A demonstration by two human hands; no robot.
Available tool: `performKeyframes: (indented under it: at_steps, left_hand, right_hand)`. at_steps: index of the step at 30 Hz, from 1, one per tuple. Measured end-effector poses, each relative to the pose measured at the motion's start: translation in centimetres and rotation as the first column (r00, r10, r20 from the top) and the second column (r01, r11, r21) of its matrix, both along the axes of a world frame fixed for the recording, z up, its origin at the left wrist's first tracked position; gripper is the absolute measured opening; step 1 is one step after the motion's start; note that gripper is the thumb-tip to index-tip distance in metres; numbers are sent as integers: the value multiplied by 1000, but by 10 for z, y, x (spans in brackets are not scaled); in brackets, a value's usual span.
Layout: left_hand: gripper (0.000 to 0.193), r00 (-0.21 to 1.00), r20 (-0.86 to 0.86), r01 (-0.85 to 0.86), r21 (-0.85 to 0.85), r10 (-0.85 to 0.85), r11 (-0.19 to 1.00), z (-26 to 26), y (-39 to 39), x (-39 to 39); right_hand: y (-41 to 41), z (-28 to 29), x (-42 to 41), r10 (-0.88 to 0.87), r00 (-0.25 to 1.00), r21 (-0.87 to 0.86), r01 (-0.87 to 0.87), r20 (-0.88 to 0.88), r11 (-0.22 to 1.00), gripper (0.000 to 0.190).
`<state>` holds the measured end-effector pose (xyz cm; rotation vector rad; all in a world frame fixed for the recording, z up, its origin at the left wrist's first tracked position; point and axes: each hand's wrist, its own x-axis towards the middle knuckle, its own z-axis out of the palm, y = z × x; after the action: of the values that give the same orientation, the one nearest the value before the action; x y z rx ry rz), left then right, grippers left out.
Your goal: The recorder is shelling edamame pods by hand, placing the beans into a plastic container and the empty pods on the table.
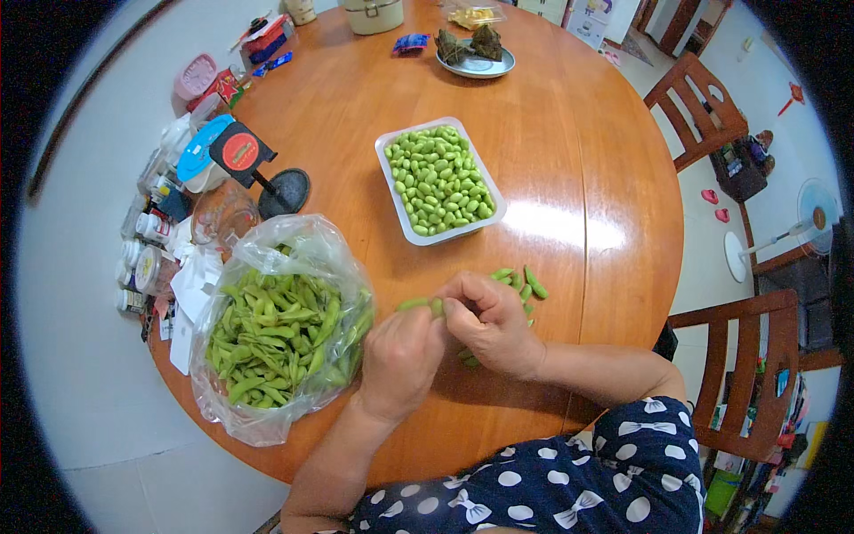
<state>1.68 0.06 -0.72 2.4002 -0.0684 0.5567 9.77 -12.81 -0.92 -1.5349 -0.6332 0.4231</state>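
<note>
My left hand (403,354) and my right hand (492,325) meet over the near part of the table, both gripping one green edamame pod (415,304). The pod's far end sticks out above my left fingers; the rest is hidden. To the left, a clear plastic bag (300,240) stands open, full of unshelled edamame pods (273,340). Beyond my hands, a white plastic tub (437,238) is heaped with shelled green beans (440,180). Several loose pods or shells (536,283) lie beside and partly behind my right hand.
A round wooden table (620,200) bears a black phone stand (283,193), a glass bowl (223,213) and several jars (153,227) along its left edge. At the back are a plate (475,67) with leaf-wrapped dumplings (487,42) and a lidded container (373,17). Wooden chairs (727,374) stand right.
</note>
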Motion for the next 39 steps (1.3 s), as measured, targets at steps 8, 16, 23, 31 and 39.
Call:
performKeyframes:
  at_steps: [8, 16, 23, 31, 39]
  left_hand:
    - [13, 1000, -20, -5, 6, 5, 1000, 1, -2, 1]
    - [18, 997, -71, -34, -273, 15, 961, -5, -4, 0]
    - [21, 984, -177, -87, -508, -5, 857, 0, -6, -3]
    - [28, 960, -258, -153, -811, -110, 565, 2, -3, -1]
    - [31, 956, -280, -211, -858, -82, 467, 0, 0, -2]
  right_hand:
    - [1, 2, 1, -37, 997, -21, 38, 64, 999, 9]
    - [2, 3, 1, -43, 997, -1, 43, 65, 999, 9]
    - [3, 0, 0, -31, 999, 33, 30, 30, 999, 11]
    - [3, 9, 1, 105, 967, 148, -72, -231, 986, 12]
    - [2, 5, 5, 42, 984, 49, -51, 174, 998, 12]
